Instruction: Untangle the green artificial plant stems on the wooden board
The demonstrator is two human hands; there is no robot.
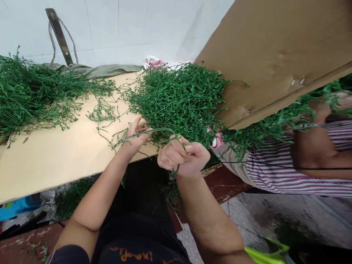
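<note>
My right hand (184, 156) is closed in a fist around a few thin green plastic-looking stems (162, 130). They arch leftward from it, over my left hand (136, 135). That hand has its fingers stretched out and loosely apart by the edge of a big tangled pile of green stems (181, 99). The stems cross near its thumb, and no firm grip shows. Left of the pile, a small loose cluster of stems (103, 112) lies on the tan cardboard surface (68, 154).
Another heap of green stems (24, 91) covers the far left. A cardboard panel (275, 55) stands at the right, with a person in a striped garment (275, 168) beyond it. A grey cloth (107, 70) runs along the white wall (115, 29). A lime-green object (266, 253) is low right.
</note>
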